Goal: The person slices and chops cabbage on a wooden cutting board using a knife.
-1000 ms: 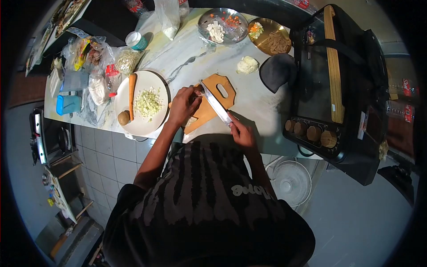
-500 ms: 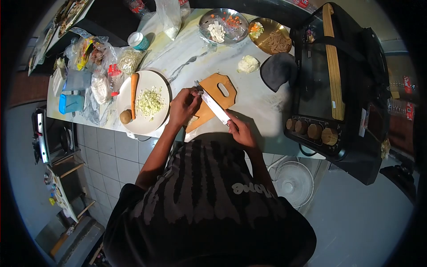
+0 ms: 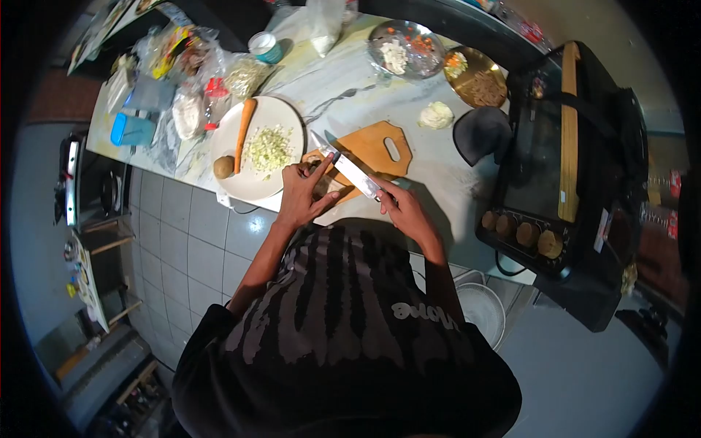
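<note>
My right hand (image 3: 403,213) is closed around the handle of a kitchen knife (image 3: 354,175). Its broad, shiny blade slants up and left above the wooden cutting board (image 3: 376,139), which has an oval handle hole. My left hand (image 3: 303,191) has thumb and index finger spread apart, the index fingertip at the flat of the blade, by a small dark spot I cannot identify. Left of the board, a white plate (image 3: 225,139) carries chopped pale green vegetable (image 3: 269,148), a whole carrot (image 3: 244,135) and a round brown item (image 3: 223,167), perhaps a potato.
Beyond the board lie a pale vegetable piece (image 3: 436,115) and a dark cloth (image 3: 482,136). Two metal plates with cut food stand at the back, one silver (image 3: 409,69), one gold-toned (image 3: 467,91). A black toaster oven (image 3: 537,160) fills the right; bags and containers crowd the left.
My left hand has gone from pinched fingers near the blade's tip to an extended index finger on the blade. The whole view has shifted, with the counter now farther right and higher.
</note>
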`<action>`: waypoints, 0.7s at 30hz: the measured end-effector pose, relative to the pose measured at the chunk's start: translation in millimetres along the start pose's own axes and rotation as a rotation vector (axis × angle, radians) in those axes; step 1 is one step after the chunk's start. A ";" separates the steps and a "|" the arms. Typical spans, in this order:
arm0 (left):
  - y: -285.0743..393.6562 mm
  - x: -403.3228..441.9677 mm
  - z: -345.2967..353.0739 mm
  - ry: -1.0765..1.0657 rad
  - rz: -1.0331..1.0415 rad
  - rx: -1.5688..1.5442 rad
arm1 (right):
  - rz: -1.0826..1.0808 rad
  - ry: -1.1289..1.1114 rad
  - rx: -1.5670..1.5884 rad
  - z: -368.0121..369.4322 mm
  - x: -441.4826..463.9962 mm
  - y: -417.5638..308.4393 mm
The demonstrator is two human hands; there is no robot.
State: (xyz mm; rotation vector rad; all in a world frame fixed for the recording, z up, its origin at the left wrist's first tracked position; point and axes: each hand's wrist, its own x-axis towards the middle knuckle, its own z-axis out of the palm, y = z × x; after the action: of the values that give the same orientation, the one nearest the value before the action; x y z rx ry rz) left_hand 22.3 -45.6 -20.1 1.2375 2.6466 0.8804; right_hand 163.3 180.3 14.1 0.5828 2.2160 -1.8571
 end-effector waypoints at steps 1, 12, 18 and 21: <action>-1.0 -5.9 -1.9 0.003 -0.041 0.043 | -0.071 -0.033 -0.101 1.3 10.3 -3.1; -52.4 -25.0 -13.6 0.274 -0.431 0.282 | -0.341 -0.114 -0.498 41.8 74.5 -51.7; -37.9 -18.9 -16.5 0.173 -0.379 0.297 | -0.410 -0.056 -0.506 41.0 74.8 -51.1; -50.2 -16.4 -0.8 0.379 -0.435 0.273 | -0.381 0.000 -0.474 27.0 64.5 -46.6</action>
State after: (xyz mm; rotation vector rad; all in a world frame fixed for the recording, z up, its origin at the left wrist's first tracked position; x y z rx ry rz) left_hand -0.9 -83.3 -48.9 0.5138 3.2382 0.7553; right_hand 82.9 158.8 25.5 0.0778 2.7826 -1.3691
